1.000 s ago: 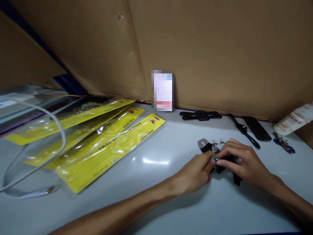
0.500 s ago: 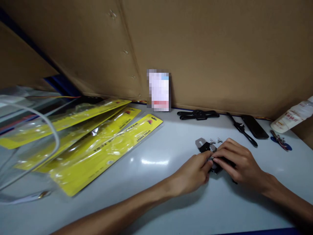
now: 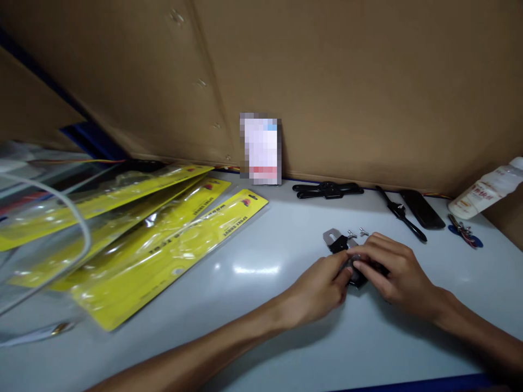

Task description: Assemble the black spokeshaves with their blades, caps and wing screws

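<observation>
Fingers of my left hand (image 3: 324, 286) are wrapped round a black spokeshave (image 3: 357, 282), most of it hidden by both hands. My right hand (image 3: 394, 269) is bent over it, its thumb and fingers pinching a small metal part (image 3: 356, 257) at the spokeshave's middle. Whether this part is a screw I cannot tell. Just beyond my left fingertips lie a slotted silver blade (image 3: 330, 237) and a black plate (image 3: 338, 245). Two small wing-headed screws (image 3: 363, 232) rest on the table beside them.
Yellow spokeshave packages (image 3: 171, 261) fan across the left, near a white cable (image 3: 79, 218). Along the back stand a blurred-out upright panel (image 3: 262, 149), black spokeshaves (image 3: 329, 190), another spokeshave (image 3: 400, 212), a phone (image 3: 423, 209), keys (image 3: 464, 231) and a tilted bottle (image 3: 484, 190).
The view has shifted slightly, so everything sits a little further left. My right fingers have closed in over the small metal part, which shows less now. My left hand keeps its grip.
</observation>
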{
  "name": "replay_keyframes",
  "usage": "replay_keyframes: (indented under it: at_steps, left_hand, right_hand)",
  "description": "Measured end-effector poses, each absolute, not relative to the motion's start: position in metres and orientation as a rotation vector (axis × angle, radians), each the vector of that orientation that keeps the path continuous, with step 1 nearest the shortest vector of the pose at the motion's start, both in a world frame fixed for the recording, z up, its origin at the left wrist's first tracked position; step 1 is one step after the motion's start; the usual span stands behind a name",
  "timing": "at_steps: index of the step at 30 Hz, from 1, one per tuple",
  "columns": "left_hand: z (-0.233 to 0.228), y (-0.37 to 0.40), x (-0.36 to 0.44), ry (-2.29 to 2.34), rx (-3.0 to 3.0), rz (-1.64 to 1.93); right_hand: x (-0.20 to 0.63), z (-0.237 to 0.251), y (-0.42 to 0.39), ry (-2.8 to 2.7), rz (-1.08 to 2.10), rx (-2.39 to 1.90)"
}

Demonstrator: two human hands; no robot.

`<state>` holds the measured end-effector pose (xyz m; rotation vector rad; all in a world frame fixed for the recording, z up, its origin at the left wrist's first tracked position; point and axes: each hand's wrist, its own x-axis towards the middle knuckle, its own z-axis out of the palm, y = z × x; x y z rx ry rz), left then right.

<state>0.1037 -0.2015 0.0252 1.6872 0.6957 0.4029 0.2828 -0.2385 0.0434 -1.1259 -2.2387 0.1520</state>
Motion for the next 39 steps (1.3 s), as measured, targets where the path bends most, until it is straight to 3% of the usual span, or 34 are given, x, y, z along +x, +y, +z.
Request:
replay_keyframes:
  at_steps: [7, 15, 25, 34, 39]
  left_hand:
    - [0.024, -0.202, 0.104, 0.704, 1.740, 0.373]
    - [0.024, -0.201, 0.103, 0.710, 1.727, 0.325]
    - [0.024, -0.201, 0.104, 0.677, 1.691, 0.338]
    - [0.027, -0.199, 0.101, 0.674, 1.632, 0.225]
    - [0.027, -0.200, 0.102, 0.678, 1.651, 0.233]
  right_hand:
    - [0.280, 0.044, -0.240, -1.964, 0.608, -1.488]
    - [0.301, 0.062, -0.233, -2.351, 0.487, -1.142]
    - [0.288, 0.040, -0.235, -2.412, -0.074, -1.097]
    - [0.301, 0.062, -0.231, -2.283, 0.420, -1.051]
    - [0.301, 0.057, -0.232, -2.386, 0.314, -1.065]
